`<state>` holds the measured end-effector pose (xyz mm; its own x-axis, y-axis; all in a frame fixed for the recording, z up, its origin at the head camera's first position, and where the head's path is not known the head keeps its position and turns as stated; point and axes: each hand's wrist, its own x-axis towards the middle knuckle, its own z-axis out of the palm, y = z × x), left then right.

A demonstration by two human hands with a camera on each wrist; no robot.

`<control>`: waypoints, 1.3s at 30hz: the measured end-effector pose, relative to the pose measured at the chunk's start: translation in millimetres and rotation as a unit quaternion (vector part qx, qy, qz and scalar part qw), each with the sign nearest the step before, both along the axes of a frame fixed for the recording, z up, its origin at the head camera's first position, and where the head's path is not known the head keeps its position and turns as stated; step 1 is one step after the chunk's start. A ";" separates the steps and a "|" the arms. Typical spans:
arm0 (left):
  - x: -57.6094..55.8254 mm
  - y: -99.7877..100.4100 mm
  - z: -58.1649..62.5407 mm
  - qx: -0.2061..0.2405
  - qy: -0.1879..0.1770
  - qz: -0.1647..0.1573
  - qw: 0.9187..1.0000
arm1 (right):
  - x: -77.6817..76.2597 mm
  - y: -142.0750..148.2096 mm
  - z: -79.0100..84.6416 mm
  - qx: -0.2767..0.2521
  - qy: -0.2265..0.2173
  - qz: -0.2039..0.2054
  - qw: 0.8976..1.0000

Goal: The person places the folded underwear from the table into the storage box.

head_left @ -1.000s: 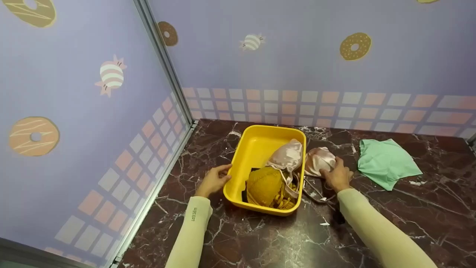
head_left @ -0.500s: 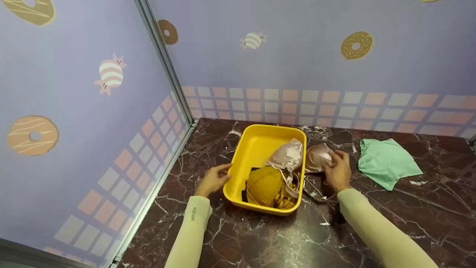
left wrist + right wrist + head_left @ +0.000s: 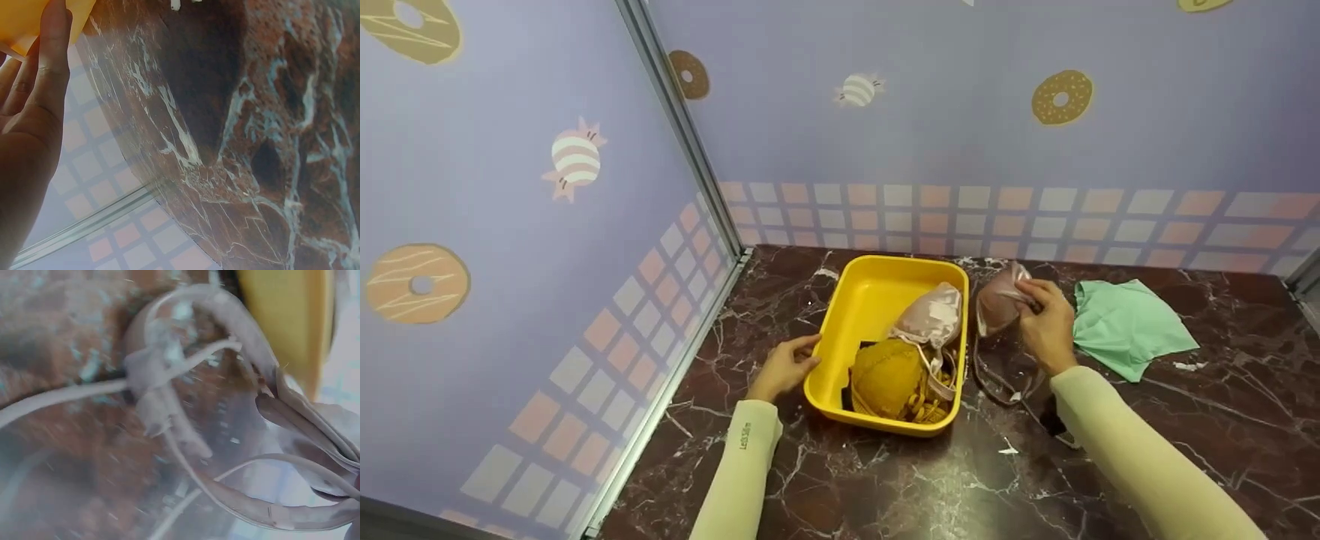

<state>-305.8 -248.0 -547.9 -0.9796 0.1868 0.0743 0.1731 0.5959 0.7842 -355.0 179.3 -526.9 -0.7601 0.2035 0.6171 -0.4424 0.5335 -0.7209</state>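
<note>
A yellow plastic tub [image 3: 840,300] stands on the table, and my left hand [image 3: 786,367] holds its left rim. In the left wrist view, fingers [image 3: 53,50] from that hand overlap the tub's yellow wall [image 3: 83,14]. Inside lie a mustard bra [image 3: 889,375] and a pink satin bra cup [image 3: 934,315] with its straps. Just right of the tub, my right hand [image 3: 1046,322] pinches the top of another pink satin bra cup [image 3: 997,300], raised and tilted. Pinkish straps [image 3: 247,326] trail below it, large in the right wrist view, where the hand is mostly out of frame.
To the right lies a mint-green folded cloth [image 3: 1132,326]. A dark marbled table [image 3: 885,487] carries everything, with patterned wall panels [image 3: 922,135] behind and on the left. A strap end [image 3: 1061,431] lies near the right sleeve.
My right hand has lifted the pink bra cup and moved it slightly away from me, turning it more upright. The left hand keeps its place on the tub, and the view has shifted slightly.
</note>
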 end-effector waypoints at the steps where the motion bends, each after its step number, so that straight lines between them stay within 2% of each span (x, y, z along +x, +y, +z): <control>1: 0.5 -0.7 -0.2 -0.001 0.000 0.002 1.000 | 0.2 -0.1 5.2 -0.006 0.008 0.002 1.000; 8: 3.2 -4.2 -2.1 -0.010 -0.002 0.014 1.000 | 3.4 -5.5 47.3 -0.029 0.077 0.019 0.996; 13: 4.3 -5.4 -2.4 -0.015 -0.001 0.019 1.000 | 12.2 -19.3 88.7 -0.048 0.106 0.056 0.992; 16: 4.4 -5.0 -3.3 -0.009 -0.005 0.019 1.000 | 22.1 -32.4 117.3 -0.062 0.129 0.083 0.986; 22: 4.3 -3.5 -3.2 -0.007 -0.004 0.015 1.000 | 53.8 -63.5 171.9 -0.073 0.201 0.124 0.969; 27: 4.2 -2.2 -2.3 -0.010 0.003 0.012 1.000 | 63.7 -81.7 195.3 -0.089 0.241 0.159 0.953; 34: 1.9 2.3 -2.5 -0.010 -0.005 0.021 1.000 | 78.0 -109.8 224.1 -0.104 0.284 0.186 0.935; 39: 1.8 4.8 1.0 -0.007 -0.009 0.015 1.000 | 87.2 -133.9 234.3 -0.126 0.325 0.213 0.913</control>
<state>-304.0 -243.2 -546.8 -0.9858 0.1589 0.0549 0.1419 0.6111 0.7787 -267.8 45.4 -292.6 -0.2927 0.1726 0.9405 -0.9492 0.0665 -0.3076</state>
